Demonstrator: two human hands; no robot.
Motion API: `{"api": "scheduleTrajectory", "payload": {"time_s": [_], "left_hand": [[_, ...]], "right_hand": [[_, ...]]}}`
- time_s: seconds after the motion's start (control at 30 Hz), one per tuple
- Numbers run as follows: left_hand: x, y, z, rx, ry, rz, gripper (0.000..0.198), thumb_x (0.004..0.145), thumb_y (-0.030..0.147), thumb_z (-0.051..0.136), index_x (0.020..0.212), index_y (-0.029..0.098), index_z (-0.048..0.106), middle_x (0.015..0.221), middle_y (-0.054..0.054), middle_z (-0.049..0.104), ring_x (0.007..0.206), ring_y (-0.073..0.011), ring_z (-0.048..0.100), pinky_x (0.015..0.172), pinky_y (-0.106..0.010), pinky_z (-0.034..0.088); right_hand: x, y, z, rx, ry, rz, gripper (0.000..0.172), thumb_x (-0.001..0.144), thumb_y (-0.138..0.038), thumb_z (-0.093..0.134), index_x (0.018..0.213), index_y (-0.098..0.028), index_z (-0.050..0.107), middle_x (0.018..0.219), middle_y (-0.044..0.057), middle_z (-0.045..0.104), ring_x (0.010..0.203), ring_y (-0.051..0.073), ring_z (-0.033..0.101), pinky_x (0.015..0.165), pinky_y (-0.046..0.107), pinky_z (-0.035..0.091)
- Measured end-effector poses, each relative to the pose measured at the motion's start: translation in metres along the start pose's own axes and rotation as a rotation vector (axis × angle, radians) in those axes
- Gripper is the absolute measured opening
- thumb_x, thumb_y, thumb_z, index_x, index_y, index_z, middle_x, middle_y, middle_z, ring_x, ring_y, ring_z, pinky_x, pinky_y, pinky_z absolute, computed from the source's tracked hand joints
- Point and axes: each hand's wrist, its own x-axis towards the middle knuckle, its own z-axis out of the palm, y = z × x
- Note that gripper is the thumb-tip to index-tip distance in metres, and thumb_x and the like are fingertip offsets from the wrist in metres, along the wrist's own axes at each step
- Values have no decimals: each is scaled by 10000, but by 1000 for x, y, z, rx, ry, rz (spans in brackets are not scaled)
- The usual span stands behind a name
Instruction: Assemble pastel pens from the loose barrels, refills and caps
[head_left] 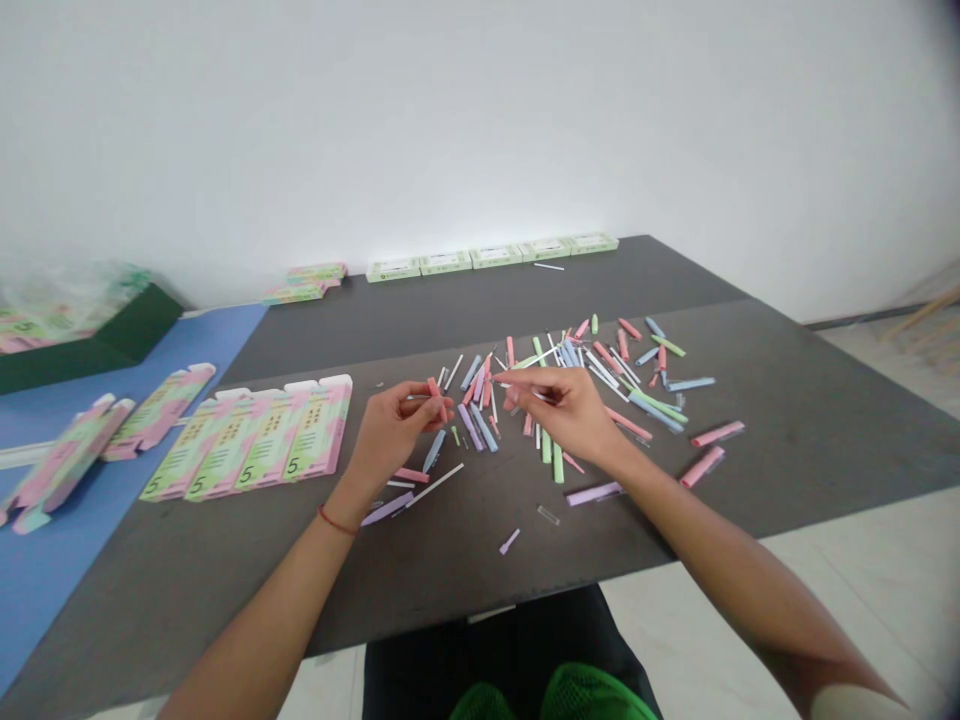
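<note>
The left hand [394, 430] has its fingers [431, 412] closed together, clamped on a short pink plastic stick [433, 388]. The right hand [562, 410] pinches thumb and forefinger together on what looks like a thin white strip [525, 386], though it is too small to be sure. Just beyond and around both sets of fingertips lies a loose scatter of pink, green, blue and lilac plastic sticks [592, 362] on a dark grey table [750, 470]. Left of the left fingers lie flat pink-and-green printed cardboard box blanks [277, 440]. Far beyond the fingers, a row of pale green boxes [495, 257] lines the table's back edge.
</note>
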Motion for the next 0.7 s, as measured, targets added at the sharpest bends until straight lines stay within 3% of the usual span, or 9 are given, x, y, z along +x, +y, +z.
{"api": "scheduleTrajectory", "payload": {"time_s": [0.23,0.43,0.53,0.6,0.7], "left_hand": [[0,8,-4,-377,-115,-306,143,888,256,739,899,113,749,1072,-163,816,942,-221,806,878,-289,658],[-1,14,-6,-322,-146,-356,189,979,274,585,915,171,730,1135,-156,805,1056,-239,789,912,-341,664],[-2,12,-6,-210,-161,-259,216,980,334,585,950,170,723,1130,-171,803,1027,-253,794,909,-390,664],[-2,10,-8,-54,-111,-87,240,951,396,647,989,169,716,1047,-149,818,967,-255,799,880,-401,660],[1,6,-16,386,16,233,291,899,455,736,1025,193,744,946,-84,823,889,-236,789,847,-362,626]], "right_hand": [[2,3,0,34,13,14,255,882,-249,684,1079,-216,843,742,32,780,591,144,642,511,248,460],[1,6,0,49,32,49,288,870,-252,697,1115,-201,837,831,64,812,596,145,657,462,233,425],[2,6,0,48,30,51,285,868,-262,699,1107,-195,839,821,64,811,597,147,659,470,236,437],[2,8,0,44,37,48,280,867,-269,702,1097,-189,839,809,63,808,606,150,666,491,242,454],[4,12,-2,47,54,44,282,863,-266,708,1098,-180,836,788,62,802,631,155,679,538,254,482]]}}
